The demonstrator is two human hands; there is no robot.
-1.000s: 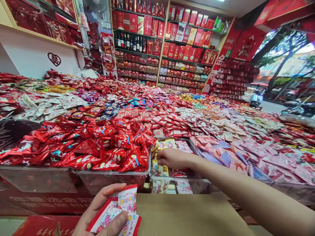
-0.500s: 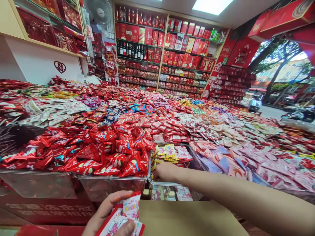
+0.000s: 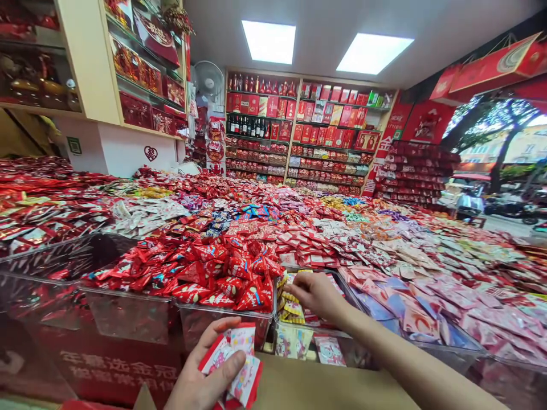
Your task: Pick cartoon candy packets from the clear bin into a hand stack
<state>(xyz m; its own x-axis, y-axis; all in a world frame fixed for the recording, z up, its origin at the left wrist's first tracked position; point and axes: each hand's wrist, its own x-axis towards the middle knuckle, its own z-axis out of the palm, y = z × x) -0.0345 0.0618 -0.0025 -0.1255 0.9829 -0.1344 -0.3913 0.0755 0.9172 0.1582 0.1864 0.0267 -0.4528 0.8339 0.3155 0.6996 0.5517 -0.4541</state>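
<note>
My left hand is closed around several small red-edged white-and-pink candy packets, the thumb pressed across their front. It is low in the view, in front of the clear bins. My right hand is over a clear plastic bin, palm down with curled fingers. Its fingertips are close to small yellow candy packets in the bin's left part. Whether a packet is between those fingers is hard to make out. More red-and-white packets show behind the hand and through the bin's front wall.
Left of that bin, another clear bin is heaped with red cone-shaped candy packets. Pink packets fill bins to the right. A brown cardboard surface lies below my right forearm. Shelves of bottles and red boxes stand behind the candy display.
My right hand has risen from lower among the yellow packets, and its fingers now show more. The left hand still holds its packets. The camera view has tilted up and turned left.
</note>
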